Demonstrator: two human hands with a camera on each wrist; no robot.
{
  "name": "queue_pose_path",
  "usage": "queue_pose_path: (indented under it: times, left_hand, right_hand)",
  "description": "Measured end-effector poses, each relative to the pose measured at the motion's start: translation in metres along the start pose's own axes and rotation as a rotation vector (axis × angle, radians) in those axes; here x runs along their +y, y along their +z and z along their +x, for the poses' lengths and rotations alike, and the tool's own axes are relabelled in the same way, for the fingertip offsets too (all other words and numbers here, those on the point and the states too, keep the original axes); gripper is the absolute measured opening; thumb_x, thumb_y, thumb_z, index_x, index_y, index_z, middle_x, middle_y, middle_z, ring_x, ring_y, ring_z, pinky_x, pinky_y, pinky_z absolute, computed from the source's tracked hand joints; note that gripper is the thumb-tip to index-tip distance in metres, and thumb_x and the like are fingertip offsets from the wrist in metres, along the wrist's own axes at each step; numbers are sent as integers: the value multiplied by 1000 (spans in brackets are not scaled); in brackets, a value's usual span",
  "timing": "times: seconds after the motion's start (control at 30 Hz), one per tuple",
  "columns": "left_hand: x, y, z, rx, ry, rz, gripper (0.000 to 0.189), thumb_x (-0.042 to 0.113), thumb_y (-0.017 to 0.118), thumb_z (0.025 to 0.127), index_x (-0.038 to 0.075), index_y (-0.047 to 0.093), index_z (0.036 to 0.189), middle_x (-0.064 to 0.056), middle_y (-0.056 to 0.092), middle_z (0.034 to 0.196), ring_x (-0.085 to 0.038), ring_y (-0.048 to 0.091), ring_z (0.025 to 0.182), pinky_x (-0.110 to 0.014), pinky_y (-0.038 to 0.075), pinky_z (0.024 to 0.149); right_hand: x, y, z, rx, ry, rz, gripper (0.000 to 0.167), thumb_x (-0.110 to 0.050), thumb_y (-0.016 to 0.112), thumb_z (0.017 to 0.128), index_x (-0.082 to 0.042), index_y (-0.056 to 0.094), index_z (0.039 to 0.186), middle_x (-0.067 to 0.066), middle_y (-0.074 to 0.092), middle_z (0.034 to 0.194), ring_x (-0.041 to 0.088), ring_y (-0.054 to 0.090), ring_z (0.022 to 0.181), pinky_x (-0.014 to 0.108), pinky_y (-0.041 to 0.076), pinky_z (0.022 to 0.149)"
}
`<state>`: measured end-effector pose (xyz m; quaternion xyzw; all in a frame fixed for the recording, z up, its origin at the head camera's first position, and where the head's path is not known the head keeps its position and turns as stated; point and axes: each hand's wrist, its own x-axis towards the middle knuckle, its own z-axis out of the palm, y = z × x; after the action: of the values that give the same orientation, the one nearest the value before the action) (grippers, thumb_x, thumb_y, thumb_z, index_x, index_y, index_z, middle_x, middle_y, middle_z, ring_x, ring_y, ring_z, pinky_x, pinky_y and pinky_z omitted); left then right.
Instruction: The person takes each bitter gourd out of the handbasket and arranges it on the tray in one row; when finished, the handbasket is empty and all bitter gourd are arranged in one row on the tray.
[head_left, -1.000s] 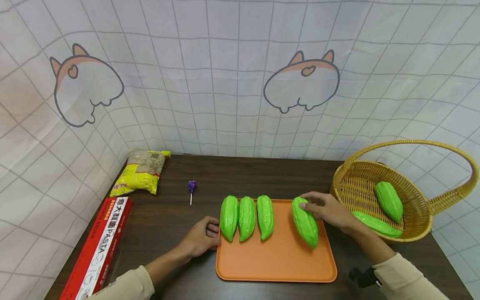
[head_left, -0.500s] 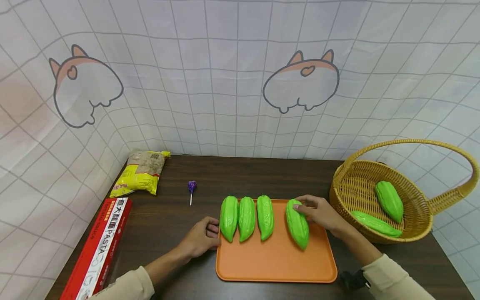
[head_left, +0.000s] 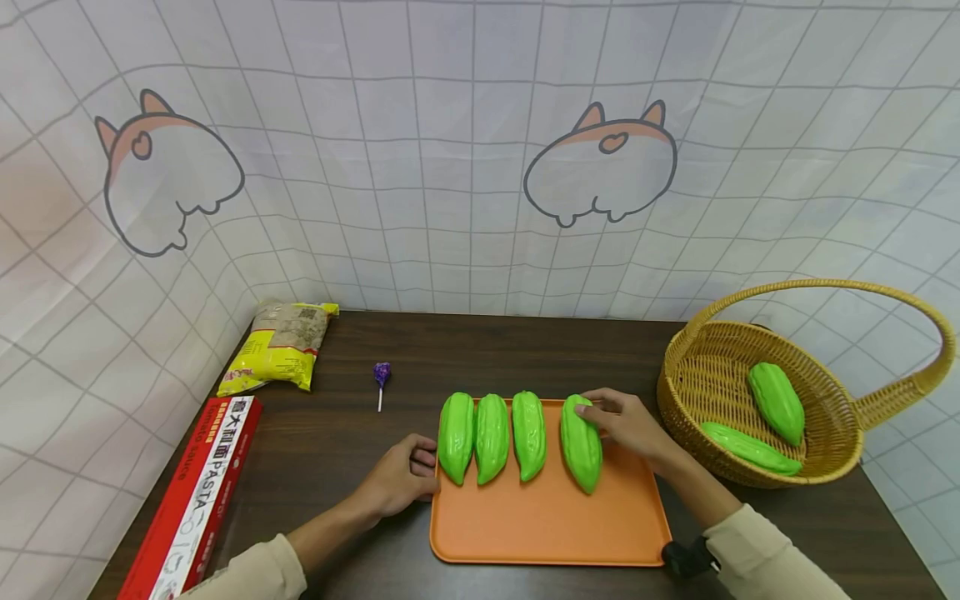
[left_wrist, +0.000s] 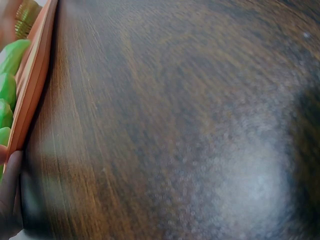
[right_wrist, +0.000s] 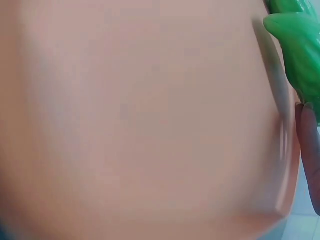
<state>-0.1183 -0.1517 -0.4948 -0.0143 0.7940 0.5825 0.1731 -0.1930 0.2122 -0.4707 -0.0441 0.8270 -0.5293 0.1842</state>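
On the dark table lies an orange tray [head_left: 547, 533]. Three bright green bitter melons stand side by side along its left half, among them the leftmost bitter melon [head_left: 455, 437]. My right hand [head_left: 626, 427] grips a fourth-placed bitter melon [head_left: 581, 450] by its upper part, over the tray's right half; whether it touches the tray I cannot tell. At the tray's left edge my left hand [head_left: 401, 475] holds the rim. In the left wrist view its thumb and a fingertip pinch the tray wall [left_wrist: 35, 85]. The right wrist view shows fingertips [right_wrist: 307, 120] against the green bitter melon [right_wrist: 302, 55].
A wicker basket [head_left: 697, 392] with a tall handle stands at the right, with two bitter melons [head_left: 776, 402] inside. A purple lollipop [head_left: 382, 375] lies behind the tray. At the left are a yellow snack-like bag [head_left: 273, 354] and a red pasta box [head_left: 187, 492].
My right hand has carried its bitter melon left, towards the other three, and the melon now stands more upright in line with them. The left hand has stayed at the tray's edge.
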Motion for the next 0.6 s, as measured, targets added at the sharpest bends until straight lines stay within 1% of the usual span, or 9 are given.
queue_pose_path:
  times: [0.17,0.27,0.4,0.53,0.6]
  left_hand:
    - [-1,0,1,3,3,10,60,-5,71,72,-6,52,129,-18,58,112,-21,62,91,-35,63,68]
    - [-1,0,1,4,-1,8,60,-5,71,72,-6,52,129,-18,57,112,-21,62,91,-35,63,68]
    - [-2,0,2,3,-8,10,60,-5,70,72,-6,51,129,-18,57,112,-21,61,91,-36,63,68]
    - [-1,0,3,0,-13,10,60,-5,68,72,-6,51,130,-18,56,113,-21,61,92,-36,63,69]
    - [-1,0,2,-3,-10,9,61,-5,68,72,-6,51,130,-18,57,113,-21,61,92,-36,63,69]
  right_hand:
    - [-3,6,3,1,5,17,56,-39,64,97,-4,53,139,20,63,123,22,68,90,38,62,79]
    - [-5,8,5,3,17,23,53,-38,64,97,-5,55,138,18,64,120,22,67,89,38,62,78]
    - [-8,10,6,-7,25,15,53,-38,65,97,-6,55,137,16,65,117,21,67,88,38,62,77]
    - [-11,11,8,-31,8,-4,56,-37,64,97,-2,52,139,17,65,116,21,68,88,39,62,78]
    - [-12,12,9,-29,6,-10,55,-37,64,97,-2,52,138,17,65,115,21,69,87,39,63,78]
